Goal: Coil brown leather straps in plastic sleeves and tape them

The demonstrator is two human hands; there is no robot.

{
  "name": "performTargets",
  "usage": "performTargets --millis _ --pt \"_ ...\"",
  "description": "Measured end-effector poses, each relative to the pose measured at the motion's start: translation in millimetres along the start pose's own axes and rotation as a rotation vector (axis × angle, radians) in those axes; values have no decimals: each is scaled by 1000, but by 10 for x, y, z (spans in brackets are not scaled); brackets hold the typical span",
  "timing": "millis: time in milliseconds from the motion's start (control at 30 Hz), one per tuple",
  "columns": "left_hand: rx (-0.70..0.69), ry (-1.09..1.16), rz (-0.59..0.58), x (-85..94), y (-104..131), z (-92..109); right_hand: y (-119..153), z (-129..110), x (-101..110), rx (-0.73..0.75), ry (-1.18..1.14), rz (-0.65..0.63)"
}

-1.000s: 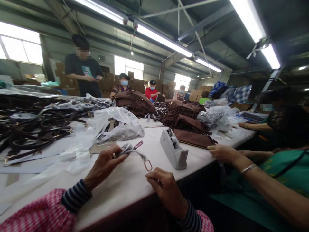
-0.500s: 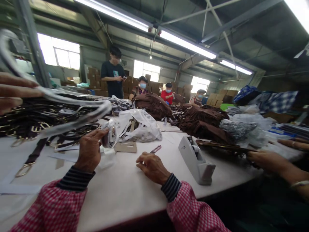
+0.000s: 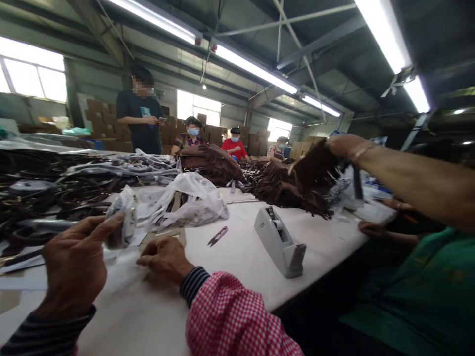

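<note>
My left hand (image 3: 76, 262) is closed on a small roll wrapped in clear plastic (image 3: 124, 220), holding it up above the table at the left. What is coiled inside is blurred, with dark and pale parts. My right hand (image 3: 166, 259) is low over the tabletop, just right of the roll, with its fingers pinched together. Whatever they hold, if anything, is too small to make out. Pink-handled thread snips (image 3: 217, 236) lie on the white table (image 3: 237, 267) to the right of that hand. Farther right stands a grey tape dispenser (image 3: 280, 242).
Dark straps with metal buckles (image 3: 85, 193) heap at the left. Behind my hands sits a white plastic bag (image 3: 196, 198). Brown pieces are piled at the back (image 3: 211, 163). A co-worker's arm (image 3: 415, 173) reaches in from the right, gripping a brown piece (image 3: 313, 165). Several people are beyond the table.
My view has turned right. My right hand has moved left from beside the snips to near the wrapped roll. The co-worker at right has raised a brown piece. The blurred pale strap at left is gone from view.
</note>
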State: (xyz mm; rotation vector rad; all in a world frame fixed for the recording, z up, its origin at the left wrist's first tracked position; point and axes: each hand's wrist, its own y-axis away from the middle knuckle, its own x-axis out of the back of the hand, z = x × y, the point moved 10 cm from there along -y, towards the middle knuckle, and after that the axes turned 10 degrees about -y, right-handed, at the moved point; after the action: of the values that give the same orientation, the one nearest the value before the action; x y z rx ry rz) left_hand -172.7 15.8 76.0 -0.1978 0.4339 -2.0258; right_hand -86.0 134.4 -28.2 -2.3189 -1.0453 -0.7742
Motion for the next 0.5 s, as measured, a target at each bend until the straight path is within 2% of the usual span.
performTargets --millis 100,200,267,333,500 --pt "73 115 54 46 -6 -94 125 -1 313 42 51 70" --pt "62 111 54 37 -21 -119 216 74 637 68 162 137" --pt "72 98 49 18 -30 -158 205 119 714 104 258 140" --pt "82 92 28 -19 -21 -192 171 132 638 152 362 95" --pt "76 -11 -54 -121 29 -311 164 29 271 297 604 -23"
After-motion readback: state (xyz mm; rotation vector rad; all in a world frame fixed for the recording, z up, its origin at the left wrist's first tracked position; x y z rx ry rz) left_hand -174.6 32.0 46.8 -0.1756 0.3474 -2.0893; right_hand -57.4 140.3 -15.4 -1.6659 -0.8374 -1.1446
